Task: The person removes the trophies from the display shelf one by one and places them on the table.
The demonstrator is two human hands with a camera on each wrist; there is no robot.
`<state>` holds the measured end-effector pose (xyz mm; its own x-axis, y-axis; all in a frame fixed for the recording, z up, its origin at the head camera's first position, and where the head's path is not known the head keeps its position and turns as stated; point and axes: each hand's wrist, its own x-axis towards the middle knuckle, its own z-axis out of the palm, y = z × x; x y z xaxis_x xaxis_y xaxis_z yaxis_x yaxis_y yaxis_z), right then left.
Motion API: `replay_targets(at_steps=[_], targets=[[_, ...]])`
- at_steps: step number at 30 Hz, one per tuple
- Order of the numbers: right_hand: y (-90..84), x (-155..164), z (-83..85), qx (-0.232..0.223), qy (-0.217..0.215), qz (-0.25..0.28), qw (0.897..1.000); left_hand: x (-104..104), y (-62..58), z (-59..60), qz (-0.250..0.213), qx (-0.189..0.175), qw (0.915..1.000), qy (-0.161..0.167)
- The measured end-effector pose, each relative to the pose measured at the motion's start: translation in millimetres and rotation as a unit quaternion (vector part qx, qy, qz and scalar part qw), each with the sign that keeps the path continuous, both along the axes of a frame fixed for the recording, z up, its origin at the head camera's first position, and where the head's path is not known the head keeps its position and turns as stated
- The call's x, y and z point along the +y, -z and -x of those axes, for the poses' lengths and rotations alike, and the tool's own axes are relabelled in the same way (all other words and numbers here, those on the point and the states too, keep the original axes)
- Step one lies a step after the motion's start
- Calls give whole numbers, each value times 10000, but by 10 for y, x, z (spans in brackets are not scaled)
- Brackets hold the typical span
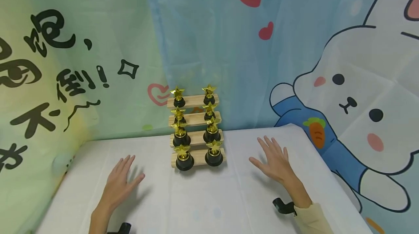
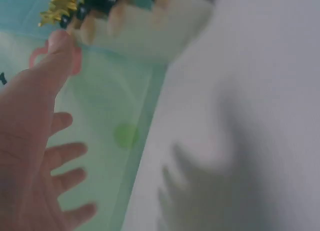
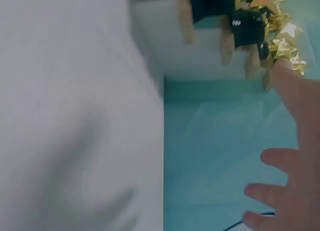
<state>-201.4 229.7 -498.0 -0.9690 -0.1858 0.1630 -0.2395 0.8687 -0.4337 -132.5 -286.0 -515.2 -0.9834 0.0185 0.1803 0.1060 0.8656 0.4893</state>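
Left hand (image 1: 118,183) first, being nearest: its fingers are stretched out, the thumb standing off to the right, and nothing is held. The right hand (image 1: 273,161), a little farther off, likewise grips nothing; its fingers are fanned and its thumb points left. Both hover over the white cloth (image 1: 206,205), with their shadows falling apart from them. At the wrists sit a left black device (image 1: 124,228) and a right black device (image 1: 283,206), the latter by a pale sleeve (image 1: 312,219).

Between the hands, somewhat farther back, rises a stepped wooden rack (image 1: 196,137) of four slats. Eight gold star trophies (image 1: 181,140) on black bases stand there, two to a slat; the near-left trophy (image 1: 184,163) and the near-right trophy (image 1: 214,157) are at the lowest, well apart from either hand. Beyond hangs a printed backdrop (image 1: 203,27).

To my eye this is a pause between handlings, both hands free. Handling a trophy would call for bringing one hand inward and closing thumb and fingers round a single base, without nudging its neighbours.
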Motion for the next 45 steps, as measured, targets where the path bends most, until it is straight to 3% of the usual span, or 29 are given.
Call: replay_targets(at_steps=[3,6,12,25,32,40,45], targets=[[-38,-109,16,-42,-187,525,9984,191,34,164,-865,-160,9958,269],[-78,-240,47,-294,-401,1167,9919,373,91,310,-1584,-382,9850,565],[-165,-488,105,-651,-714,2014,9747,587,197,483,-2308,-539,9668,957],[-164,-778,243,-561,-1200,2587,9568,676,316,575,-2871,-669,9491,1112],[-167,-892,239,-759,-1189,2613,9549,740,368,573,-2822,-688,9488,1239],[-163,-986,229,-838,-1291,2689,9508,775,402,583,-2894,-832,9465,1163],[-133,-1033,239,-943,-1229,2694,9505,803,442,594,-2820,-796,9495,1124]])
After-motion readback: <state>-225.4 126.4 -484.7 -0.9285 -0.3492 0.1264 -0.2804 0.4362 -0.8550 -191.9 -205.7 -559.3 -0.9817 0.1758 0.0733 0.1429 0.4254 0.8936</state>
